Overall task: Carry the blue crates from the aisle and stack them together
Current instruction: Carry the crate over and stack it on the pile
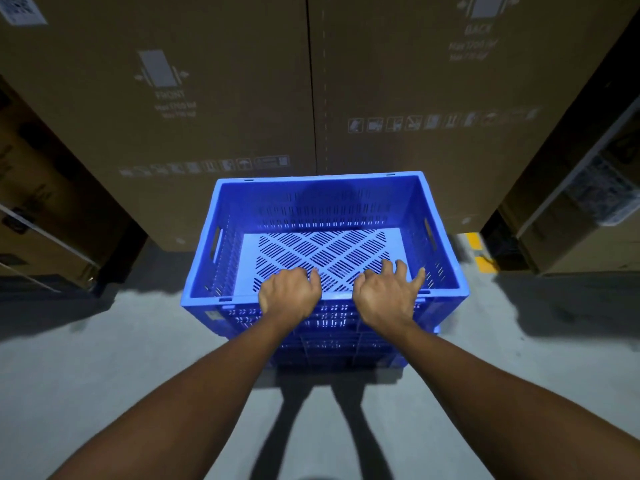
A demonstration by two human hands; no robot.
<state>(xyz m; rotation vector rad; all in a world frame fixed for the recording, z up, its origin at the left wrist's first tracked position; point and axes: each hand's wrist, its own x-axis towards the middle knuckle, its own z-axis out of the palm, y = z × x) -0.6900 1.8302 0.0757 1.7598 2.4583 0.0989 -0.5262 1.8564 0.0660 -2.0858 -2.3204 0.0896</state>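
Note:
A blue slotted plastic crate (322,202) sits straight ahead on top of at least one more blue crate (332,348), whose wall shows beneath it. The top crate has nothing inside; its perforated floor is pale blue. My left hand (289,292) is curled over the near rim, left of centre. My right hand (388,294) rests on the same rim to the right, fingers spread and hooked over the edge. Both forearms reach forward from the bottom of the view.
Tall brown cardboard boxes (173,109) stand right behind the crates like a wall. More boxes and racking flank the left (41,209) and right (581,209). The grey concrete floor (104,368) spreads around me, with yellow floor marking (479,251) at the right.

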